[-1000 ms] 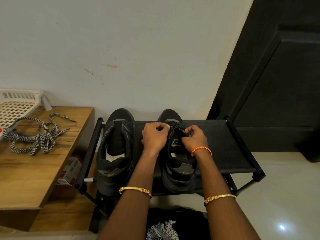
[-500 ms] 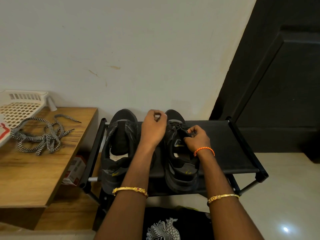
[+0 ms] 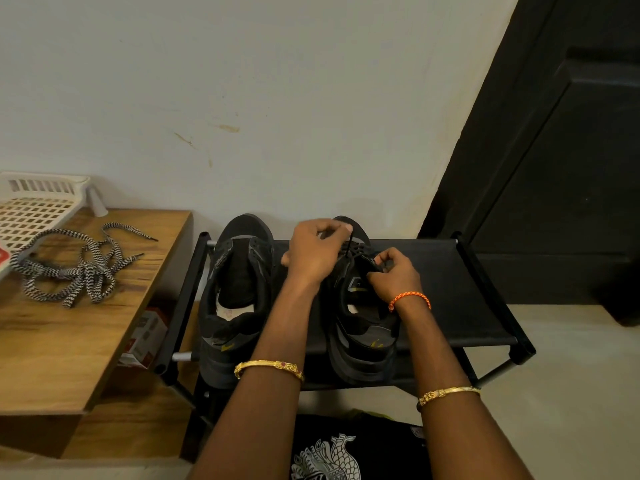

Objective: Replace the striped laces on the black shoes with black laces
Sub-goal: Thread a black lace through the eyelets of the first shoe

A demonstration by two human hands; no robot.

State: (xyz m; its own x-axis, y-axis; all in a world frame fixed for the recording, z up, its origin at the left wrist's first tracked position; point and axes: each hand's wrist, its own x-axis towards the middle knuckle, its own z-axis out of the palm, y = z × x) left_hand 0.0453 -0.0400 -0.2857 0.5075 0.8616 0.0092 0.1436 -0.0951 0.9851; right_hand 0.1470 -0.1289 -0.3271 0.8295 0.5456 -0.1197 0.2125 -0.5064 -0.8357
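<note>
Two black shoes stand side by side on a black shoe rack point(image 3: 450, 292), toes to the wall. The left shoe point(image 3: 239, 299) has no lace in it. Over the right shoe point(image 3: 363, 337), my left hand point(image 3: 315, 251) pinches a thin black lace point(image 3: 348, 245) and holds it up taut from the eyelets near the toe. My right hand point(image 3: 391, 275) pinches the shoe's upper edge by the eyelets on its right side. The striped black-and-white laces point(image 3: 74, 268) lie in a loose heap on the wooden table point(image 3: 62, 351) to the left.
A white plastic lattice basket point(image 3: 38, 206) sits at the table's back left corner. A small red-and-white box point(image 3: 143, 334) lies under the table beside the rack. A white wall is behind the rack and a black door point(image 3: 561, 168) stands to the right.
My left hand has risen away from the eyelets toward the toe, drawing the black lace up taut. My right hand has stayed on the shoe's right side.
</note>
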